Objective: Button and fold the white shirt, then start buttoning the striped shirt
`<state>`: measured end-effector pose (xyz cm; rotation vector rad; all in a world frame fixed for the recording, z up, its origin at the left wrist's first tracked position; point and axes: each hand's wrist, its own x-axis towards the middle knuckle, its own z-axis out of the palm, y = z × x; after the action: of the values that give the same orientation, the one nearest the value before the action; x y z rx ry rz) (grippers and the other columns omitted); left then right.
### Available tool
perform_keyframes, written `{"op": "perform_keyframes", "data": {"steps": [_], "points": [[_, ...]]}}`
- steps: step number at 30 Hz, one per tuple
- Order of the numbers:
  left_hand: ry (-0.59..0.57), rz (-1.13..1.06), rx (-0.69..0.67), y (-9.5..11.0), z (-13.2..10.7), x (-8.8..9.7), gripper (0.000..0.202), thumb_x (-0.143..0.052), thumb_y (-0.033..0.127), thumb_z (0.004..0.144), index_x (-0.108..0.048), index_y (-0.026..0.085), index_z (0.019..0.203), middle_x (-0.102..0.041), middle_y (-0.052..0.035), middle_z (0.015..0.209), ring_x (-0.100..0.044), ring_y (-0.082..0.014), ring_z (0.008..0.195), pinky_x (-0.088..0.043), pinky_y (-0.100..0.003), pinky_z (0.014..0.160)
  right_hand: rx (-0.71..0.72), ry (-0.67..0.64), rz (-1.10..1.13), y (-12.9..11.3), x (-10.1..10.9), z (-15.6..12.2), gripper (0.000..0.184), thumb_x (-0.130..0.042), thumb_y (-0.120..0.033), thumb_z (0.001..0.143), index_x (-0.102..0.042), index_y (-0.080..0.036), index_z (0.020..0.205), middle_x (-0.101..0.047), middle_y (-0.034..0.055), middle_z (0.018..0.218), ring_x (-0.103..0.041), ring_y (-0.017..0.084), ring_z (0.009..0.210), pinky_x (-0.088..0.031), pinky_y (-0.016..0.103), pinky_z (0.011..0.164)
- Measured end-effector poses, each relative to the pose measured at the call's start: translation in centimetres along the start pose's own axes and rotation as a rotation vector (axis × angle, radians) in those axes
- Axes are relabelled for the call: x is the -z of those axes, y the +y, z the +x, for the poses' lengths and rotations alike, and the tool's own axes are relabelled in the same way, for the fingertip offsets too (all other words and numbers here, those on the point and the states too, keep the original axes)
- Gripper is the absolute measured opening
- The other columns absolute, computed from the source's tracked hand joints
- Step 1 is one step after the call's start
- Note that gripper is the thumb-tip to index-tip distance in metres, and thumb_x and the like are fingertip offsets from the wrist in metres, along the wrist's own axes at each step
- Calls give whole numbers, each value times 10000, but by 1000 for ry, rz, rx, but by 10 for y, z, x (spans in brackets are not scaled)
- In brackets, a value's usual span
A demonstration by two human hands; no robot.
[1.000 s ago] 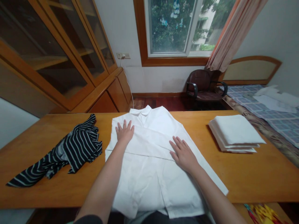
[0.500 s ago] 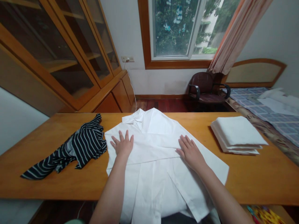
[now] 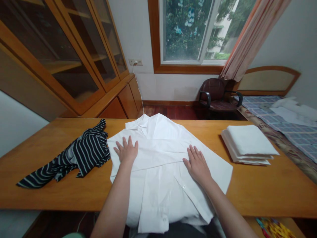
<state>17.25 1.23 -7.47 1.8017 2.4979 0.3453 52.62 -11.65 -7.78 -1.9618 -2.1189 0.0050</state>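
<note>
A white long-sleeved shirt (image 3: 158, 185) lies spread on the wooden table (image 3: 250, 188), its collar toward the far edge. One sleeve is laid across the chest, and the lower part hangs over the near edge with a cuff showing. My left hand (image 3: 127, 150) presses flat on the shirt's left side, fingers spread. Flat on the right end of the crossing sleeve rests my right hand (image 3: 197, 163), fingers stretched out and lightly apart. Neither hand grips the cloth.
A crumpled black-and-white striped garment (image 3: 86, 152) lies to the left. At the right stands a stack of folded white cloth (image 3: 249, 142). Beyond the table are a chair (image 3: 218, 94), a bed (image 3: 279, 112) and a glass-door cabinet (image 3: 74, 59).
The shirt has been drawn slightly toward me and its hanging cuff has swung leftward. Both hands stay flat on it. The whole view has shifted a little.
</note>
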Motion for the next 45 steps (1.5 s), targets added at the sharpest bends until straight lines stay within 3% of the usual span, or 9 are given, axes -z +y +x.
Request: {"op": "perform_keyframes", "data": {"steps": [6,9,13,27,31,34,37,40,45], "points": [[87,-10,-145,4,-4,8,603,-324,427,984,-317,181,1535,-268,-143,1606,-112,-378,1504,-174,-561,1201,45,-57,14,10,-2,33,663,-287,-534,1015,-352,-107,1517,-253,125,1609,-180,268,1503,-165,480,1209],[30,12,-330,6,-9,11,525,-304,357,990,-463,191,1463,-305,-99,1599,-99,-314,1518,-159,-494,1226,72,-82,20,16,-3,49,651,-274,-524,1019,-341,-119,1524,-255,114,1610,-182,264,1503,-169,469,1209],[-73,65,-483,6,-19,10,541,-288,401,994,-405,255,1502,-295,-27,1607,-120,-255,1521,-119,-476,1240,118,-109,25,26,-3,67,639,-256,-517,1025,-340,-130,1526,-257,102,1610,-194,258,1500,-171,462,1211],[-158,134,-358,21,-73,17,591,-355,459,985,-353,219,1525,-216,-83,1625,-178,-334,1501,-191,-606,1177,369,-93,102,67,-6,110,568,-383,-424,992,-394,-183,1506,-340,93,1576,-274,263,1475,-240,498,1203],[-145,-16,-438,-5,-60,30,525,-403,397,964,-483,187,1439,-435,-99,1530,-393,-275,1414,-345,-449,1150,361,-74,132,69,-6,110,544,-404,-380,974,-447,-170,1474,-387,87,1555,-307,257,1462,-250,485,1206],[105,-76,-365,-38,-35,40,508,-383,335,954,-526,89,1375,-547,-162,1411,-468,-294,1341,-348,-426,1149,358,-59,163,70,-6,109,528,-426,-362,960,-481,-168,1449,-418,89,1538,-331,254,1451,-258,481,1206],[212,-83,-229,-77,-8,44,592,-376,373,950,-421,47,1441,-532,-206,1405,-460,-328,1340,-352,-460,1138,359,-59,187,70,-4,109,523,-454,-353,944,-503,-163,1429,-439,96,1524,-348,256,1442,-265,482,1203],[192,-107,-133,-110,12,40,682,-381,411,939,-349,-22,1465,-469,-262,1447,-447,-363,1348,-339,-478,1143,360,-65,202,70,-2,110,521,-466,-347,938,-502,-177,1429,-442,91,1523,-349,253,1442,-268,483,1201],[189,-110,-130,-145,31,34,691,-357,421,935,-343,-21,1466,-452,-263,1460,-427,-358,1365,-342,-471,1147,371,-56,186,71,-3,111,519,-463,-343,942,-496,-178,1433,-436,93,1528,-344,254,1444,-273,479,1199]]}}
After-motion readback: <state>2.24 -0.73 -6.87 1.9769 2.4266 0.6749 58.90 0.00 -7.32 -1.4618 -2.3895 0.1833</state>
